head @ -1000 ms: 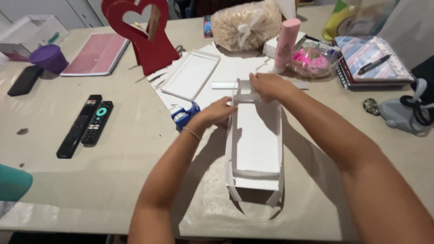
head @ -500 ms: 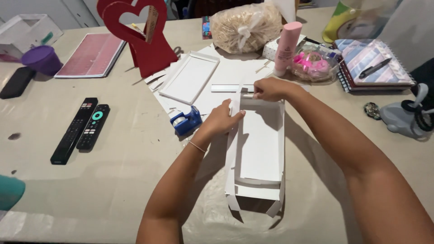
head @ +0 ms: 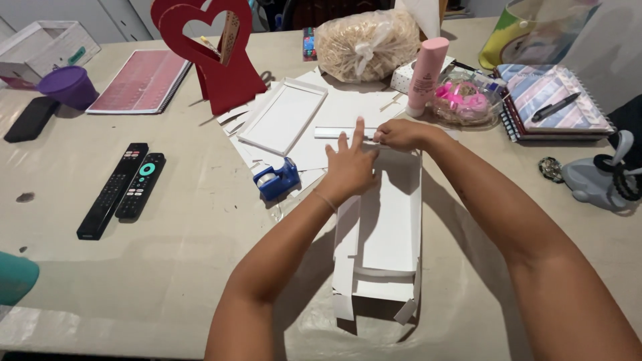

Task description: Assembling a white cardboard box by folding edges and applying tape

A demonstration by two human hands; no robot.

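long white paper box (head: 388, 227), sides folded up; left hand (head: 351, 167) flat open, right hand (head: 394, 136) pinching its far edge.

A beige table (head: 167, 267) holds many scattered items. At far left sit a white box (head: 40, 50), a purple cup (head: 67, 87) and a black phone (head: 30, 119). Beside them lies a pink spiral notebook (head: 142, 80). Two black remote controls (head: 124, 187) lie side by side nearer the front edge. A red heart-shaped stand (head: 217, 60) rises at the back, with a clear bag of straw-coloured filling (head: 364, 43) and a pink bottle (head: 428, 73) to its right. A blue tape dispenser (head: 277, 179) sits mid-table. At right, a striped notebook (head: 555, 100) carries a black pen (head: 554, 107).
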